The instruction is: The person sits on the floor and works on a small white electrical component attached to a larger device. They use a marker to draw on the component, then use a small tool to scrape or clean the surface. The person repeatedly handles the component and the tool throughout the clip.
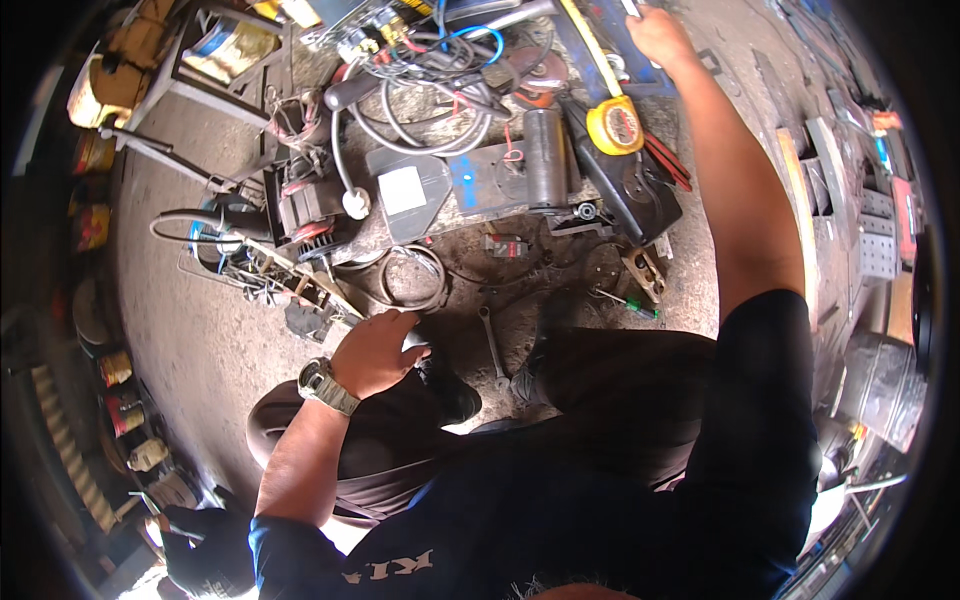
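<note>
At the far right, my right hand [660, 40] is closed around a thin light-coloured rod [632, 8], whose kind I cannot make out. The hand is over the edge of a dark blue piece [640, 70]. A yellow tape measure [614, 126] lies left of my right forearm, its yellow blade [592, 45] drawn out away from me. My left hand [376, 355], with a watch [328, 387] at the wrist, hangs by my left leg. Its thumb stands apart from the bent fingers, and I see nothing held there. A wrench [493, 348] lies between my shoes.
A bench top ahead carries coiled grey cables [440, 110], a dark cylinder [546, 160] and red-handled pliers [667, 162]. A power tool [308, 205] stands at its left. A green-handled screwdriver [640, 308] and a wooden block [642, 272] lie on the floor. Metal pieces [878, 235] are at right.
</note>
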{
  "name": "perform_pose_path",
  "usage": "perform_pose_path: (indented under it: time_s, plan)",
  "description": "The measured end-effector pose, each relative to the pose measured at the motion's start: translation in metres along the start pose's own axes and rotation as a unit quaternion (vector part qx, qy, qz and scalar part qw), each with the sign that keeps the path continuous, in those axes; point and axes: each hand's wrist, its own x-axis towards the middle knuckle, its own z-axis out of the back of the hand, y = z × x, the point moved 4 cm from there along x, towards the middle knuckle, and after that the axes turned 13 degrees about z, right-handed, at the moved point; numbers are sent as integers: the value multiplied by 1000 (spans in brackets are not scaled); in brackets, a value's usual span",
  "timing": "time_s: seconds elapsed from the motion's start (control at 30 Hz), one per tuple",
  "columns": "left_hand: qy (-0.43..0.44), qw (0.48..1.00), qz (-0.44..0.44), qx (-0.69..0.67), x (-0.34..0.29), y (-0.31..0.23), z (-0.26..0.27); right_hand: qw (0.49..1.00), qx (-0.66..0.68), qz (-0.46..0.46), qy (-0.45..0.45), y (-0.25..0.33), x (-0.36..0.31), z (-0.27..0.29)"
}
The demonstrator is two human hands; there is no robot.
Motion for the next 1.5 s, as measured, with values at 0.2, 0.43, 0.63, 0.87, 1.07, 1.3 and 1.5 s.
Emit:
perform_pose_path:
  time_s: [0.2, 0.43, 0.63, 0.87, 1.07, 1.3, 1.5]
  plan:
    - [20, 999, 31, -21, 8, -5, 10, 990, -25, -4, -138, 7, -8, 3]
    - [27, 999, 24, -15, 17, 17, -5, 959, 68, 66, -266, -50, 19, 9]
    - [58, 997, 53, 0, 28, 37, -19, 941, 295, -8, -164, -86, 14, -24]
    - [11, 999, 31, -6, 28, 11, -2, 982, -75, 107, -138, -22, -9, -41]
    - [-110, 953, 226, -171, 37, 27, 17, 986, -18, 164, 32, 78, -89, 27]
    - [-89, 639, 301, -702, 82, 15, -19, 882, 112, 365, 276, 201, -249, -16]
    - [-191, 554, 242, -773, 96, 21, -42, 889, 121, 312, 313, 218, -284, -92]
